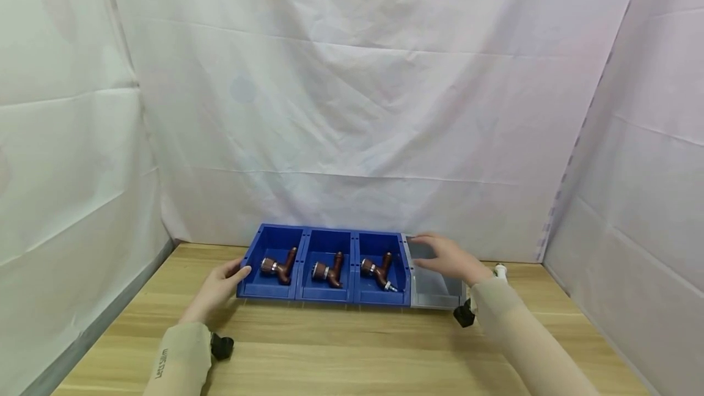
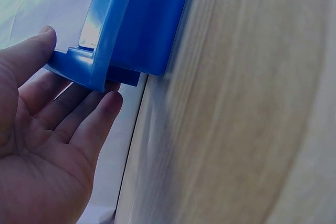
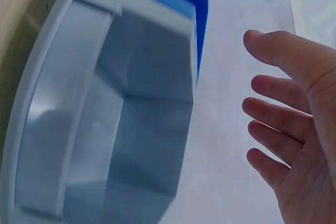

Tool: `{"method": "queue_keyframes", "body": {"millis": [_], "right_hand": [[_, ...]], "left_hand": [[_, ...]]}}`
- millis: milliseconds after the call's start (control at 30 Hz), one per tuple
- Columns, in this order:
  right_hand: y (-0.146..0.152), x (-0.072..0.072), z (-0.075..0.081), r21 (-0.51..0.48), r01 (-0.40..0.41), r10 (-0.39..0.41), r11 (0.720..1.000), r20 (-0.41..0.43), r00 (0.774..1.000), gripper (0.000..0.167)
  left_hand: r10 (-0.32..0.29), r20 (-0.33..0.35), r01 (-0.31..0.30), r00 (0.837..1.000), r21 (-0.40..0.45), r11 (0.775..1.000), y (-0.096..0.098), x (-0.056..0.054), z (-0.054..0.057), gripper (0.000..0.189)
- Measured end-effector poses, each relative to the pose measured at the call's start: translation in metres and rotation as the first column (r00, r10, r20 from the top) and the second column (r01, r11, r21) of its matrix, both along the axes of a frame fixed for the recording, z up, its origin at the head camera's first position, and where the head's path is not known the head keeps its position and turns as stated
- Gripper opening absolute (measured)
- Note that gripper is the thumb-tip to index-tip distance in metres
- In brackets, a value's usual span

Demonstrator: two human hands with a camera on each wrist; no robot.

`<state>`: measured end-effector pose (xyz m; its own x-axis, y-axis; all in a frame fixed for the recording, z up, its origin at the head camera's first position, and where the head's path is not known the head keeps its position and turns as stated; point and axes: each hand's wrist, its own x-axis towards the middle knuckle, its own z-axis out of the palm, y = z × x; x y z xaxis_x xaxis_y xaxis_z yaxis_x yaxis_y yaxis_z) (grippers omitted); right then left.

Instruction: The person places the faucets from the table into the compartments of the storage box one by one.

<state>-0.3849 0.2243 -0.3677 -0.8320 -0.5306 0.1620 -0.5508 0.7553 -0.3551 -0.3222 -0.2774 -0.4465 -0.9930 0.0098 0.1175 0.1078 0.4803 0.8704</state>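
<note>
Three blue bins [image 1: 324, 294] stand joined in a row on the table, with a grey bin [image 1: 438, 299] at their right end. Each blue bin holds a brown branched piece with a ribbed knob: a left one [image 1: 284, 270], a middle one [image 1: 332, 275] and a right one [image 1: 379, 272], which has a silvery tip. My left hand [image 1: 219, 286] grips the outer edge of the leftmost bin [image 2: 100, 51], thumb on the rim, some fingertips hidden behind it. Above the grey bin [image 3: 147, 77], my right hand [image 1: 453, 260] holds nothing, its fingers spread and apart from the bin.
The bins stand on a wood-grain table [image 1: 330, 347] near a white cloth [image 1: 330, 109] at the back. More cloth hangs at both sides. A small white object [image 1: 500, 270] lies beyond my right wrist, partly hidden. Each wrist carries a black camera [image 1: 222, 346].
</note>
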Motion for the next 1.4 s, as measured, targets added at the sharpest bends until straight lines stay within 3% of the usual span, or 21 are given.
{"method": "queue_keyframes", "body": {"millis": [633,900,1100,1400], "right_hand": [[0.059,0.002,0.017,-0.002,0.109,-0.109,0.994,-0.021,0.994,0.053],[0.096,0.002,0.006,-0.005,0.161,-0.161,0.987,0.014,0.987,0.05],[0.123,-0.001,-0.009,0.046,0.197,-0.198,0.979,0.017,0.98,0.05],[0.15,0.003,-0.026,0.064,0.252,-0.255,0.966,0.048,0.966,0.057]], "left_hand": [[-0.022,0.004,0.022,1.0,-0.027,0.999,-0.005,-0.001,0.0,0.06],[-0.029,0.019,0.03,0.999,-0.022,0.999,-0.004,0.0,-0.002,0.064],[-0.04,0.018,0.04,0.999,-0.033,0.999,-0.005,0.004,0.0,0.068],[-0.053,0.028,0.054,0.998,-0.029,0.998,-0.003,0.003,0.002,0.069]]}}
